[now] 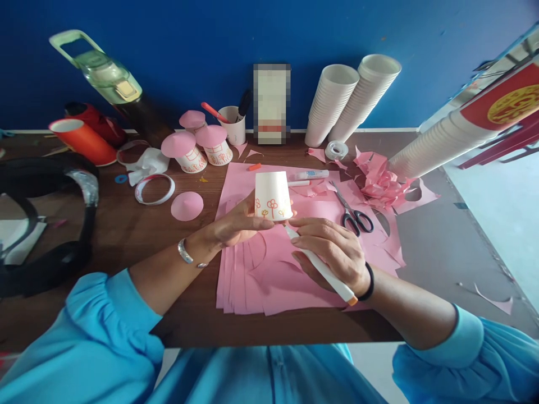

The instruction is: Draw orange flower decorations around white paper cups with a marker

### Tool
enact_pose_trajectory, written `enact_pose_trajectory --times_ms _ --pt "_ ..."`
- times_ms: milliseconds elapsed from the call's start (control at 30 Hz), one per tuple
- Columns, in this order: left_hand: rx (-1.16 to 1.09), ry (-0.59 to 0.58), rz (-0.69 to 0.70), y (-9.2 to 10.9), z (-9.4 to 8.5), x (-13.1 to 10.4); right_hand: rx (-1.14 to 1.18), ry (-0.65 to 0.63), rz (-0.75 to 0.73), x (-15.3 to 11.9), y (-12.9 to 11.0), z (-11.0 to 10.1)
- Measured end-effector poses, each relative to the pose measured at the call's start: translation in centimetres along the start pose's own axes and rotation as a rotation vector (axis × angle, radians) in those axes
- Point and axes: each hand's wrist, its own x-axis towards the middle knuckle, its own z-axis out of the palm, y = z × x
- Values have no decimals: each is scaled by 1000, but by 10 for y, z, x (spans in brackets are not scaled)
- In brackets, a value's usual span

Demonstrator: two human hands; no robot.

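My left hand (242, 221) grips a white paper cup (272, 191), turned upside down, with orange and yellowish flowers drawn near its rim. In my right hand (337, 252) is a white marker (322, 266) with an orange end, its tip close to the cup's lower edge. Whether the tip touches the cup I cannot tell. Beneath both hands lies a stack of pink paper sheets (240, 280). Scissors (351, 210) with black handles rest on the sheets, beside a glue stick (314, 174). A small orange marker cap (255, 166) lies at the far edge of the paper.
Several decorated cups with pink cone roofs (213, 136) stand at the back left, near a loose pink cone (187, 206). Tall stacks of white cups (332, 98) stand at the back. Crumpled pink scraps (381, 182) lie right; a bottle (112, 78) and black headphones (90, 207) are left.
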Motion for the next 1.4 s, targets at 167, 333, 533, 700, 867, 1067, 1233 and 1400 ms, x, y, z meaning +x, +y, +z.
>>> enact_pose_trajectory --times_ms 167,333,533,700,867,1067,1233,1400 --pt "73 9 -30 3 0 -1 -33 -10 7 0 -1 -1" --pt "103 10 -42 6 2 -2 -56 -23 13 1 -2 -1" --pt "115 0 -55 3 2 -1 -65 -24 19 1 -2 -2" --pt "109 -8 -53 3 3 -1 -71 -25 19 1 -2 0" --pt "111 2 -48 4 6 0 -62 -25 23 0 -2 0" --pt "124 17 -59 4 7 -1 -59 -32 20 1 -2 -1" --pt "155 12 -57 3 6 -1 -59 -37 20 0 -2 -1" --pt "176 -6 -46 1 5 -1 -57 -54 34 -1 -1 -1"
